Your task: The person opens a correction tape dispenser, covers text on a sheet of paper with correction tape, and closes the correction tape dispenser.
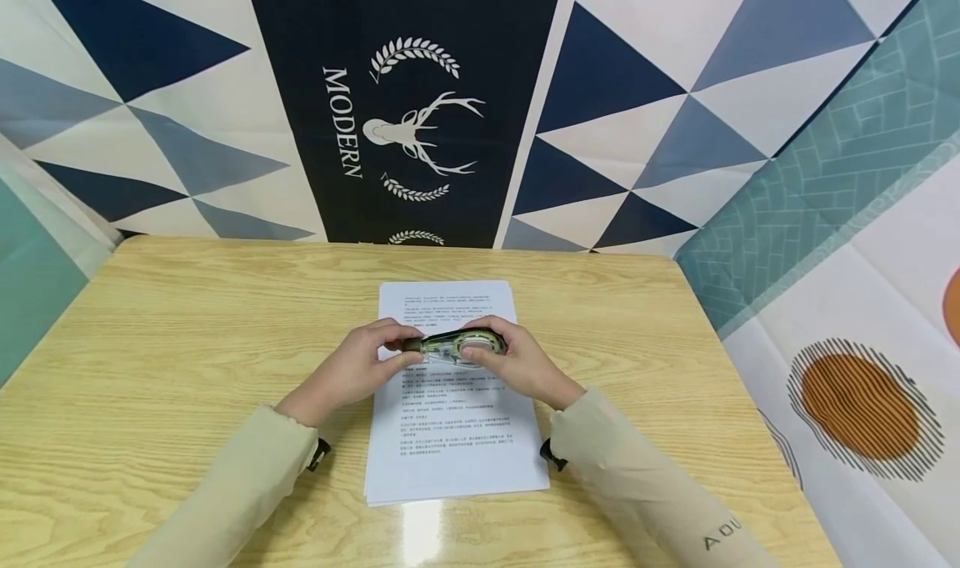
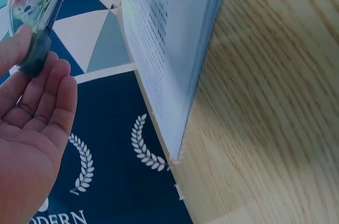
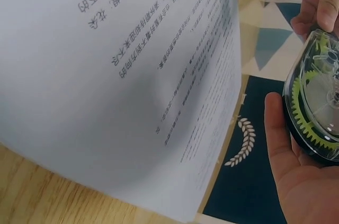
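Both hands hold a correction tape [image 1: 444, 348] above a stack of printed paper [image 1: 457, 475]. Its clear body shows bright green gears [image 3: 303, 121], and a dark cap [image 2: 36, 54] covers its narrow end. The left hand [image 1: 360, 366] pinches that capped end between thumb and index finger; its other fingers lie loosely curved in the left wrist view. On the rounded end, the right hand [image 1: 525, 361] grips the body with the thumb on the near side and fingers behind. Part of the body is hidden by the right thumb and fingers.
The paper lies on a light wood-grain table [image 1: 202, 326], its lines of print running across the sheet. Behind the table hangs a patterned cloth [image 1: 405, 17] with triangles and a deer head. Another patterned cloth [image 1: 750, 301] hangs along the right side.
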`<state>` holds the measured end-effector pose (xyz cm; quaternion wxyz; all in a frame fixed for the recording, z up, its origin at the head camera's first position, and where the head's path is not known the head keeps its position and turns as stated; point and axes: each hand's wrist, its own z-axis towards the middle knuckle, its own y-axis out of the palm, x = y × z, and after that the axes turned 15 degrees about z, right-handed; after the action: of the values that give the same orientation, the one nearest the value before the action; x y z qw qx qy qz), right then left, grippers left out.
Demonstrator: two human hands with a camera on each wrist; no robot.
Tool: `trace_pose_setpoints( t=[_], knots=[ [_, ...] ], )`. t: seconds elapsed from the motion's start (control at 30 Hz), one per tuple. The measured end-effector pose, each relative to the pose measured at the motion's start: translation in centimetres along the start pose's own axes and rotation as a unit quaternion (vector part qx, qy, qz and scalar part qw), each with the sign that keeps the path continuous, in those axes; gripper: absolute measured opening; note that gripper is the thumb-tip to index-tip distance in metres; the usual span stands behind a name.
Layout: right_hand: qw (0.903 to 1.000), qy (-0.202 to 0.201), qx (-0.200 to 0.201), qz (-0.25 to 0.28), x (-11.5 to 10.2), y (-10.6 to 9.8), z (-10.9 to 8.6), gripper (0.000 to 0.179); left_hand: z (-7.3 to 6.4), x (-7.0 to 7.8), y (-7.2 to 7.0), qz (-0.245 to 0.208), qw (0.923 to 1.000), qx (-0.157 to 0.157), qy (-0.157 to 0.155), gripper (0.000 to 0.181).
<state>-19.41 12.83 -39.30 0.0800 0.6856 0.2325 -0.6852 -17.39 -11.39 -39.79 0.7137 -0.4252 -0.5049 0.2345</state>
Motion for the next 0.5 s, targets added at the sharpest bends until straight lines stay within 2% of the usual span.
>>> trace_pose_setpoints(
  t=[0.3, 0.5],
  knots=[
    [1.0, -0.004, 0.006, -0.001, 0.1, -0.7, 0.0, 0.03, -0.4, -0.6, -0.4, 0.003, 0.9998, 0.017, -0.007, 0.033],
    [0.9999, 0.01, 0.007, 0.01, 0.1, -0.9, -0.2, 0.03, -0.8, -1.8, -0.3, 0.009, 0.9995, 0.021, -0.022, 0.034]
  ],
)
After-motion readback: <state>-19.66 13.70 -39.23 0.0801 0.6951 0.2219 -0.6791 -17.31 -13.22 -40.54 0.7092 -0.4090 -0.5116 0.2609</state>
